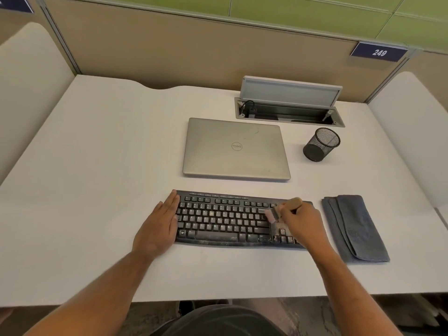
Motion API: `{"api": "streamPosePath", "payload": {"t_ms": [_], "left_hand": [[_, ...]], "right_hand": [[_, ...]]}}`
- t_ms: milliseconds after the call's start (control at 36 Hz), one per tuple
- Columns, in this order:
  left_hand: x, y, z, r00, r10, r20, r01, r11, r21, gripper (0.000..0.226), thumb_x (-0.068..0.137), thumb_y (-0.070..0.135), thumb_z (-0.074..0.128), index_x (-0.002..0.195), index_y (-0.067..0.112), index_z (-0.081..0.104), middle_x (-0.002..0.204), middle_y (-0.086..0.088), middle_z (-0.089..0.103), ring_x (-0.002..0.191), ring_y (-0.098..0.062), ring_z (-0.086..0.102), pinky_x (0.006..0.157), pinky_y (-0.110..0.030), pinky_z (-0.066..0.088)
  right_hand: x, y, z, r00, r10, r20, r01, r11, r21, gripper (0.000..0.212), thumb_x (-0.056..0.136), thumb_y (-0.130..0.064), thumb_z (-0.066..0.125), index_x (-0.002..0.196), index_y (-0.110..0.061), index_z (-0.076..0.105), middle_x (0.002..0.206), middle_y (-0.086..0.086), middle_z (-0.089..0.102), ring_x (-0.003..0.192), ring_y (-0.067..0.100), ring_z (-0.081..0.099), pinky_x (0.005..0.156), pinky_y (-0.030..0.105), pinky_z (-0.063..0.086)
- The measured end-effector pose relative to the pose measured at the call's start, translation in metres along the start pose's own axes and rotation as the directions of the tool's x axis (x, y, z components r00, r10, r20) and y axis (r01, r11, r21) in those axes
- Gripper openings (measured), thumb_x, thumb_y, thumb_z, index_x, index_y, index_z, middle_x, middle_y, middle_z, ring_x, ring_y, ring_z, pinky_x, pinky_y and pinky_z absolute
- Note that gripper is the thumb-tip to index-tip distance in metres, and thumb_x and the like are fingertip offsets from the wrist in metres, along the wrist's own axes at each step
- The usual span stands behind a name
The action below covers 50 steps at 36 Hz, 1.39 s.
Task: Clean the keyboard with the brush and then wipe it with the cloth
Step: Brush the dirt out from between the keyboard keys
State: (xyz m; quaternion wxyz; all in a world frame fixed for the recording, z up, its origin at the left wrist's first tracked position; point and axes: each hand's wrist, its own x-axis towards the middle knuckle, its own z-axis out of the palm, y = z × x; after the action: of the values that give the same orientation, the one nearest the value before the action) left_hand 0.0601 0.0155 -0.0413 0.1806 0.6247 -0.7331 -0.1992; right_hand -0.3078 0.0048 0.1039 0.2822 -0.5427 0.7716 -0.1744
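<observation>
The right hand (299, 224) has its fingers curled round a brush (283, 210), pinching it low on the wooden handle so that the handle's blunt end sticks up and away above the knuckles while the pale bristles, blurred in the picture, meet the keys at the right part of the keyboard (225, 219), between the main letter block and the arrow cluster. The heel of that hand covers the keyboard's far right end. The left hand (161, 223) lies flat with straight fingers held together, pressed against the keyboard's left edge, its thumb touching the leftmost keys; it holds nothing. The keyboard is black, dusty along its front rest, and sits near the front of a white desk (97, 190). Just to the right of it, apart from the right hand, lies a folded grey-blue cloth (355, 229), flat on the desk. Behind the keyboard rests a closed silver laptop (236, 149), lid down with a round logo in the middle. To the right of the laptop stands a black mesh pen cup (321, 145), upright, and nothing shows inside it. Farther back a cable box (289, 112) is sunk into the desk with its grey lid tilted up; a dark cable loops at its left end, and the rest of its inside is too dark to make out.
</observation>
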Motion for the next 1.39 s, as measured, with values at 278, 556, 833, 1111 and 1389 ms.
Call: {"api": "streamPosePath", "payload": {"t_ms": [278,556,833,1111,1389], "left_hand": [[-0.001,-0.002,0.002,1.0,-0.011,0.001,0.011,1.0,-0.007,0.063,0.1,0.035,0.018,0.162,0.026,0.018,0.168,0.021,0.004,0.151,-0.004,0.021,0.126,-0.026,0.011],[0.0,0.0,0.0,1.0,0.003,-0.023,-0.003,1.0,0.008,0.062,0.101,0.031,0.022,0.161,0.021,0.023,0.169,0.016,0.009,0.149,0.001,0.021,0.125,-0.021,0.008],[-0.002,0.007,-0.004,0.999,0.016,-0.049,-0.016,1.0,0.001,0.061,0.1,0.028,0.025,0.159,0.014,0.03,0.167,0.008,0.018,0.142,0.021,0.0,0.12,-0.012,0.0],[0.0,0.002,0.0,0.999,0.013,-0.033,-0.012,1.0,0.011,0.062,0.1,0.031,0.021,0.161,0.018,0.025,0.168,0.014,0.011,0.146,0.009,0.016,0.123,-0.017,0.004],[-0.001,0.001,0.0,1.0,0.01,-0.029,-0.01,1.0,0.007,0.062,0.1,0.032,0.02,0.161,0.02,0.022,0.168,0.015,0.009,0.146,0.011,0.013,0.123,-0.018,0.004]], "right_hand": [[-0.014,0.01,0.014,0.994,0.11,0.026,-0.108,0.992,-0.07,0.038,0.099,-0.02,0.052,0.07,-0.002,0.07,0.064,0.007,0.072,0.064,0.029,0.071,0.055,0.036,0.053],[-0.031,0.015,0.013,1.0,0.025,0.005,-0.025,1.0,-0.001,0.033,0.105,-0.025,0.054,0.082,-0.014,0.074,0.072,0.002,0.073,0.066,0.021,0.069,0.056,0.035,0.052],[-0.047,0.022,0.014,0.998,0.003,-0.067,0.001,0.998,0.061,0.031,0.105,-0.025,0.055,0.078,-0.023,0.069,0.072,0.001,0.073,0.064,0.024,0.067,0.055,0.032,0.046],[-0.061,0.044,0.025,0.991,-0.004,-0.131,0.014,0.997,0.074,0.035,0.102,-0.02,0.056,0.069,-0.022,0.069,0.084,-0.018,0.071,0.075,0.01,0.067,0.062,0.036,0.056],[-0.072,0.054,0.036,0.991,-0.013,-0.131,0.03,0.992,0.123,0.024,0.1,-0.019,0.059,0.083,-0.029,0.071,0.081,-0.017,0.072,0.074,0.008,0.066,0.062,0.035,0.055]]}}
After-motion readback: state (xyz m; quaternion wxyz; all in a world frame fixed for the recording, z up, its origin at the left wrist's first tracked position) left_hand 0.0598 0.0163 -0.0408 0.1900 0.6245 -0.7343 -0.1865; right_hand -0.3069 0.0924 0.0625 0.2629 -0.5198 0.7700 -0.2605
